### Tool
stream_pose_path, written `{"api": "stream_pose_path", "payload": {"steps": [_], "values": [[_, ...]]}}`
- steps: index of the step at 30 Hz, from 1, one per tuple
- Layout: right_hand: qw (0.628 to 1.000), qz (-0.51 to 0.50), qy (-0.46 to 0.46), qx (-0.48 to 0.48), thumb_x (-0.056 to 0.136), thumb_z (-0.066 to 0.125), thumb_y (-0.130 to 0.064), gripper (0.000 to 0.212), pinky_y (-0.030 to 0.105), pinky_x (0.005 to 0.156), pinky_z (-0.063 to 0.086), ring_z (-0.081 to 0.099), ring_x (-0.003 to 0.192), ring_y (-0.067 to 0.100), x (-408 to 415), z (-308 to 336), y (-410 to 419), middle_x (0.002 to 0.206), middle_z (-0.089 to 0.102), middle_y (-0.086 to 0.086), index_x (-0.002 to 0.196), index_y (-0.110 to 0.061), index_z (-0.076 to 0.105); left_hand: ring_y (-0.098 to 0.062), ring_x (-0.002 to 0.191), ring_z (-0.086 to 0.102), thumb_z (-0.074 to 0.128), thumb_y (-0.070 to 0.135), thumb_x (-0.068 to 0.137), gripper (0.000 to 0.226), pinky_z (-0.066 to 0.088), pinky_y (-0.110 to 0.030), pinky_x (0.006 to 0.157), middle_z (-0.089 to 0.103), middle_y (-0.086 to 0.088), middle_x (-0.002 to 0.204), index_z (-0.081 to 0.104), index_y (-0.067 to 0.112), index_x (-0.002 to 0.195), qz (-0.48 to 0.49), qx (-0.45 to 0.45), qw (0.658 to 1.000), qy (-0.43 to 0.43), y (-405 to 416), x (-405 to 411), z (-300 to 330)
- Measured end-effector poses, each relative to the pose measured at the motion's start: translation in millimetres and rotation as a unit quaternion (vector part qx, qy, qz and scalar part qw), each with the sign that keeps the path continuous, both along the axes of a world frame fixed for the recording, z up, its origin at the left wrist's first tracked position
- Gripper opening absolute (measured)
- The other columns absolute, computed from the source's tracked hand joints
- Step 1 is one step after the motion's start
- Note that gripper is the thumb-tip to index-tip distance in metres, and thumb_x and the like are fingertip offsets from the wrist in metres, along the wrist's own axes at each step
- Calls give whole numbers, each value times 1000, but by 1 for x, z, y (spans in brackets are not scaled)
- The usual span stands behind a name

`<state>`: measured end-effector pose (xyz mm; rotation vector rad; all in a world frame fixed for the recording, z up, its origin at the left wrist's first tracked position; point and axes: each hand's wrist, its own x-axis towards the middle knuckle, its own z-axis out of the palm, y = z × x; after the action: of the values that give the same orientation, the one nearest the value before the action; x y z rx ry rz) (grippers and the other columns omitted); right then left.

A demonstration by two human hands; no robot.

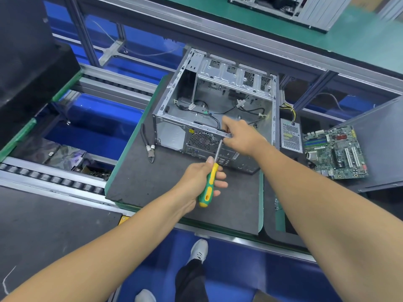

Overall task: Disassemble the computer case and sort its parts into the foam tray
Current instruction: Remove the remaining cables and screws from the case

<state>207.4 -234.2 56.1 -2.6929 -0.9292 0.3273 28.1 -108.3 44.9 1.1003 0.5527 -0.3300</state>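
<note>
While left hand grips screwdriver, right hand pinches computer case rear rail

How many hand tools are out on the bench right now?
2: a screwdriver in the left hand at the case, cutters on the mat left of it. Others may be hidden.

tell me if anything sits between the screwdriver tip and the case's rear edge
Nothing visible does. The screwdriver in the left hand runs straight up to the computer case rear edge, where the right hand steadies beside the tip.
</note>
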Motion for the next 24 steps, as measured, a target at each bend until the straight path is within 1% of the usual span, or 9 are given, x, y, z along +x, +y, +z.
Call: {"api": "stream_pose_path", "payload": {"steps": [2,4,6,8,10,13,17,21,24], "values": [[1000,0,0,2,79,56,-23,23,36,56,29,43,68,28,0,0,0,77,51,8,87,-26,35,-14,56,64,45,48,107,44,46,-24,45,72,-3,85,66,10,113,14,-13,1000,14,1,3,2],[1000,0,0,1,79,57,-22,23,37,57,30,43,70,28,0,0,0,79,52,8,88,-25,35,-12,50,55,60,50,100,44,40,-23,41,63,-5,92,56,10,115,32,0,999,23,-1,6,5],[1000,0,-1,2,79,56,-21,22,37,58,30,45,73,29,-1,0,0,80,52,7,89,-24,37,-9,50,54,78,39,90,47,41,-23,41,57,-6,95,47,13,115,29,36,999,16,-6,5,3],[1000,1,-2,2,79,56,-21,21,37,57,30,46,75,30,-1,0,0,80,52,7,89,-24,37,-10,52,59,84,28,86,49,46,-24,43,59,-8,92,46,11,112,38,42,998,2,-6,5,0],[1000,3,-5,2,79,56,-22,21,37,58,30,47,76,30,0,0,0,80,52,7,89,-23,37,-15,60,70,80,30,89,46,53,-26,49,67,-10,88,48,7,113,42,37,998,-18,-3,5,-3],[1000,2,-8,-2,79,56,-22,21,38,59,32,47,78,31,1,-2,0,82,54,8,91,-22,38,-18,75,77,59,37,103,35,57,-27,56,78,-4,86,54,4,115,-2,45,998,-42,-2,3,-4],[1000,2,-8,-9,76,52,-27,21,38,59,34,49,78,32,1,-2,0,81,54,9,91,-23,37,-21,71,76,35,31,112,32,48,-22,46,80,-6,99,57,10,123,-36,27,998,-46,1,5,2],[1000,3,-6,-8,74,52,-28,22,40,62,39,51,79,33,1,-1,1,83,55,8,90,-23,38,-17,53,62,52,30,107,24,40,-23,40,64,-9,97,52,10,120,-6,34,998,-45,2,23,8],[1000,4,-3,-2,71,49,-31,23,39,61,38,50,78,31,0,0,1,82,54,7,89,-24,38,-16,46,53,65,29,101,31,47,-26,41,52,-8,79,50,7,116,9,36,998,-56,2,39,10]]}}
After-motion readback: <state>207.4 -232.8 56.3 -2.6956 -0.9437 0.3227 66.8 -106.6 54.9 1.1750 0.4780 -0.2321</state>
